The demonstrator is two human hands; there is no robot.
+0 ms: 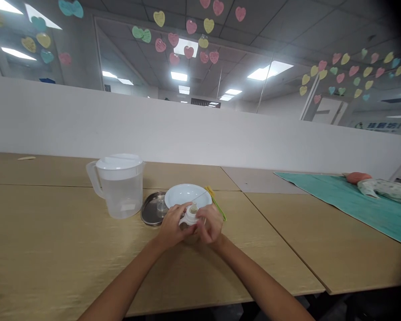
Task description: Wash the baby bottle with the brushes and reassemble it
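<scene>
A baby bottle (190, 218) with a white collar and a pale teat pointing up is between my two hands, in front of a white bowl (178, 194). My left hand (172, 227) is closed around its left side, with the thumb across the front. On the other side, my right hand (212, 223) has its fingers curled in against the collar and is slightly blurred. Most of the bottle's body is hidden by my hands. Left of the bowl lies a round metal tray (149, 213), with a small clear cap or cup (161, 208) on it.
A lidded clear plastic jug (122, 194) stands at the left. Beside the bowl lies a brush (219, 209) with a green handle and yellow head. Farther right, a teal mat (337, 196) holds a doll-like figure (384, 188). A white wall (194, 133) runs behind the table.
</scene>
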